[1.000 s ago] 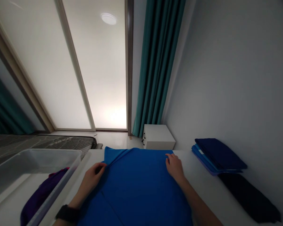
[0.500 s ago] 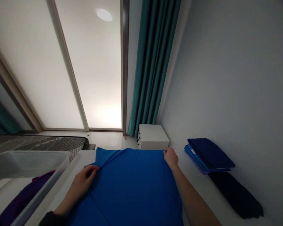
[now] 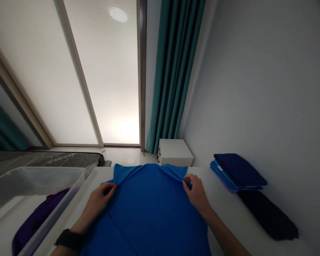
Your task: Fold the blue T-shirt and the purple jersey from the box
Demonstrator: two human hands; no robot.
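Blue knit garment (image 3: 152, 209), laid flat on a white counter (image 3: 221, 202), near edge running toward the wearer, far edge folded over at both corners. Right hand (image 3: 196, 192): thumb and fingers pinched together on the far-right fold. Left hand (image 3: 100, 202): curled over the far-left fold, grip uncertain; hands well apart. Step in hand, by judgement: squaring the far edge; the next move calls for both edges held even. Right of the garment: folded navy-and-blue stack (image 3: 237, 172), folded black cloth (image 3: 266, 215). Left: translucent plastic bin (image 3: 40, 176) holding purple cloth (image 3: 38, 220). Beyond: white bedside cabinet (image 3: 174, 153), teal curtain (image 3: 173, 71).
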